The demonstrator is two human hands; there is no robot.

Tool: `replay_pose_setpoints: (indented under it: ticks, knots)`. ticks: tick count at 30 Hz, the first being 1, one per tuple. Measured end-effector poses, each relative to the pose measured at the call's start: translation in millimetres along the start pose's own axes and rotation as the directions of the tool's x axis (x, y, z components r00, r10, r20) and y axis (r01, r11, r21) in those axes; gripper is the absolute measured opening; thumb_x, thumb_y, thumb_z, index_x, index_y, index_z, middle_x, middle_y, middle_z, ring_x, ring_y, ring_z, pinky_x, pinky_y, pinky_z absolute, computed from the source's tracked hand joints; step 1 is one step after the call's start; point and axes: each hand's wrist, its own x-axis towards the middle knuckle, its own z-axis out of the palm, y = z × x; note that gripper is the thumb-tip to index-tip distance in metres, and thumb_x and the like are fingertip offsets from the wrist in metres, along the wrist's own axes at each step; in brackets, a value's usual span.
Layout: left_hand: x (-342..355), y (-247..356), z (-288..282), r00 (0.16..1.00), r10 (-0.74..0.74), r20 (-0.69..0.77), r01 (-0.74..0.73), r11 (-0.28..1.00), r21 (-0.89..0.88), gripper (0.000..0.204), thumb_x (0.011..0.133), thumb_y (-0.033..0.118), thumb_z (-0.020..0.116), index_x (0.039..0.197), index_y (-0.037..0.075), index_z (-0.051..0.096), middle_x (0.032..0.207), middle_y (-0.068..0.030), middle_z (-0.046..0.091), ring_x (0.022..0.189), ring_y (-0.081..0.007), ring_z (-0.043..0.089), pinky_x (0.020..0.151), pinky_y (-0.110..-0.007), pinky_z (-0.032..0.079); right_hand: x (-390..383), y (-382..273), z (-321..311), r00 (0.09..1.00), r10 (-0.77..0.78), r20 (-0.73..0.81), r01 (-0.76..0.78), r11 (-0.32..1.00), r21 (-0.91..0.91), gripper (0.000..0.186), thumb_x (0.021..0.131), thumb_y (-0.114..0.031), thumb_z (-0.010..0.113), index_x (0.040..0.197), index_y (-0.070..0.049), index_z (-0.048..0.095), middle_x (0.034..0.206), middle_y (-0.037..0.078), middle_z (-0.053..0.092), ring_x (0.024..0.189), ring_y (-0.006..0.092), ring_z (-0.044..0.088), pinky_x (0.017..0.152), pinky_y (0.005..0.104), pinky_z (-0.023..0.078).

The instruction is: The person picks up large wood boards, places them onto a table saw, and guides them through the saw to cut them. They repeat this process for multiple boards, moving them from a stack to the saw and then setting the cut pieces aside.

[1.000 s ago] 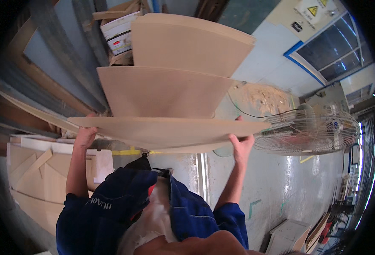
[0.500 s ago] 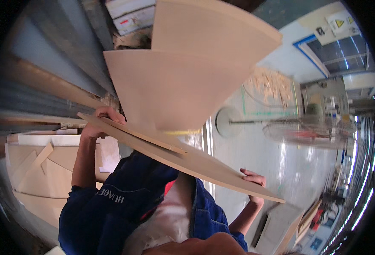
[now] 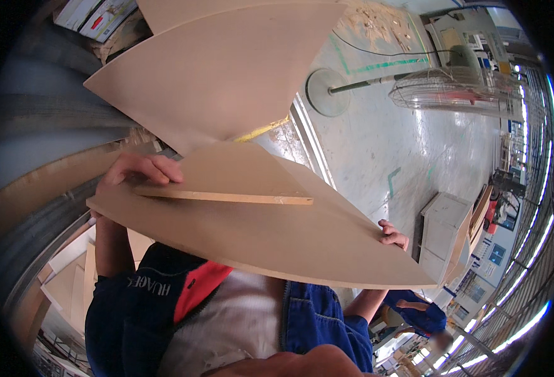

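Board (image 3: 252,235), left hand (image 3: 135,169) at one end, right hand (image 3: 394,235) near other

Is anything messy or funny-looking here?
Yes: pale scraps lie scattered on the floor beyond the fan's round base, like something spilled. The big board being held shows no obvious damage.
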Motion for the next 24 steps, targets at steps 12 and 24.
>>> replay_pose_setpoints:
  ticks: [12, 24]
  knots:
    - [111.4, 63.5, 83.8, 0.551, -0.447, 0.705, -0.002, 0.844, 0.536, 0.097, 0.071, 0.063, 0.080, 0.135, -0.006, 0.054, 0.134, -0.0207, 0.059, 0.123, -0.0328, 0.058, 0.105, -0.041, 0.045, -73.6, 23.4, -51.3, 0.972, 0.073, -0.225, -0.080, 0.997, -0.022, 0.032, 0.079, -0.034, 0.076, 0.081, -0.003, 0.068, 0.086, 0.013, 0.068, 0.090, 0.0248, 0.064, 0.099, 0.0475, 0.045]
    - [135.0, -1.7, 310.4, 0.388, -0.785, 0.484, -0.329, 0.373, 0.868, 0.071, 0.095, 0.043, 0.056, 0.143, -0.008, 0.041, 0.136, -0.0300, 0.051, 0.130, -0.0404, 0.048, 0.108, -0.044, 0.041, -109.4, 21.8, -53.1, 0.913, 0.090, -0.398, -0.114, 0.993, -0.036, 0.028, 0.072, -0.027, 0.075, 0.071, -0.001, 0.068, 0.085, 0.012, 0.064, 0.088, 0.0241, 0.060, 0.080, 0.0353, 0.046]
